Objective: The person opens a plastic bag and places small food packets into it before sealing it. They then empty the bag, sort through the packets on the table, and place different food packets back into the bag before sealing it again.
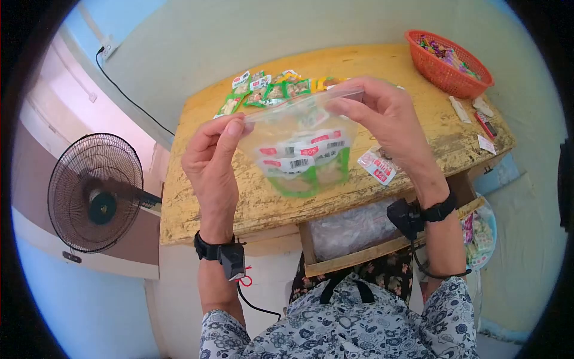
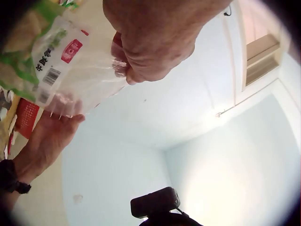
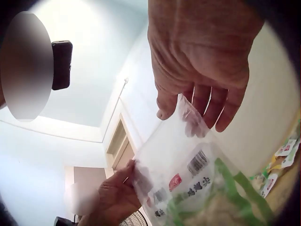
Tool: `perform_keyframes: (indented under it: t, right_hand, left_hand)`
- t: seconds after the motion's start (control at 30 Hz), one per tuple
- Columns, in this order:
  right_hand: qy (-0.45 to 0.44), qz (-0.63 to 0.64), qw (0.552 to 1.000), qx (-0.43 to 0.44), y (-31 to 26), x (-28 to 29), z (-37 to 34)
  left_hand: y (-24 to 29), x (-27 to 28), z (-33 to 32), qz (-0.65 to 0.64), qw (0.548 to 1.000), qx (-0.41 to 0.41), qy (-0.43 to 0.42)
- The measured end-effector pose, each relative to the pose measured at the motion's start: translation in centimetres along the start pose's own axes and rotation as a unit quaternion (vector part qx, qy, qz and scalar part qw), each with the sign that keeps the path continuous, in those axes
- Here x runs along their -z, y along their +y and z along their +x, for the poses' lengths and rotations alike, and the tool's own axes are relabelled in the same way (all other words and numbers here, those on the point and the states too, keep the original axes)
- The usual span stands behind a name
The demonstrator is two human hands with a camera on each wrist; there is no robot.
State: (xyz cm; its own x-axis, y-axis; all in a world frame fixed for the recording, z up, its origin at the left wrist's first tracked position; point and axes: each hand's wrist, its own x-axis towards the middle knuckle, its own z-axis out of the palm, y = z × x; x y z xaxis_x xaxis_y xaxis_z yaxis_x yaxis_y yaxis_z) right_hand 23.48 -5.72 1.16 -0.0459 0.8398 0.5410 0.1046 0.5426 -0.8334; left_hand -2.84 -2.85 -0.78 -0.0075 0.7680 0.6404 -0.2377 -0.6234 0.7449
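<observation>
A clear zip-top plastic bag (image 1: 281, 128) hangs above the front of the wooden table, its mouth upward. Several green-and-white snack packets (image 1: 308, 163) sit in its lower part, barcodes showing through the plastic. My left hand (image 1: 210, 157) pinches the left top corner between thumb and fingers. At the opposite top corner, my right hand (image 1: 394, 122) grips the edge with the thumb on the near side. The right wrist view shows the bag (image 3: 162, 141) stretched between both hands, with the right fingers (image 3: 216, 106) behind the plastic.
Green and yellow packets (image 1: 275, 93) lie at the table's back. A red basket (image 1: 421, 54) of wrapped pieces stands back right, near small items. One white-and-red packet (image 1: 378, 166) lies below my right hand. An open drawer (image 1: 311, 245) holds clear plastic; a fan (image 1: 95, 191) stands left.
</observation>
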Motion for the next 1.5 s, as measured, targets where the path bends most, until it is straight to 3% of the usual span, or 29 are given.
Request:
perform_keyframes:
  t: [0.13,0.23,0.33,0.53,0.57,0.63,0.77,0.87,1.07,1.37,1.5]
  right_hand:
    - [0.029,0.051,0.998,0.017,0.2,0.2,0.3]
    - [0.033,0.063,0.997,0.028,0.5,0.0,0.2]
    - [0.042,0.064,0.997,0.021,0.9,0.0,0.1]
    - [0.064,0.065,0.995,0.034,0.2,-0.7,0.3]
    - [0.067,0.057,0.996,0.034,0.3,-0.7,0.4]
    - [0.071,0.049,0.996,0.036,0.5,-0.6,0.4]
    - [0.072,0.039,0.996,0.041,0.7,-0.4,0.1]
    - [0.071,0.013,0.996,0.055,0.6,0.1,0.0]
    - [0.082,-0.017,0.993,0.089,0.4,0.3,-0.2]
    - [0.086,-0.075,0.987,0.116,-0.2,0.6,-0.1]
    - [0.086,-0.074,0.987,0.113,0.3,1.0,0.0]
  left_hand:
    - [0.0,-0.5,0.1,0.017,0.999,-0.01,0.027]
    - [0.3,0.1,0.0,0.049,0.998,-0.041,-0.001]
    - [-0.4,0.6,-0.2,0.034,0.999,0.023,0.004]
    - [3.0,-1.3,1.1,0.192,0.98,-0.024,-0.05]
    - [3.7,-2.1,1.6,0.271,0.953,-0.106,-0.087]
    - [4.9,-3.6,2.6,0.417,0.857,-0.259,-0.157]
    - [5.4,-6.6,3.8,0.455,0.802,-0.306,-0.236]
    - [5.2,-7.8,4.7,0.449,0.798,-0.267,-0.299]
    - [5.1,-8.4,5.4,0.435,0.817,-0.199,-0.321]
    - [5.3,-4.4,5.1,0.426,0.834,-0.186,-0.297]
    - [6.4,-1.7,4.0,0.436,0.855,-0.092,-0.266]
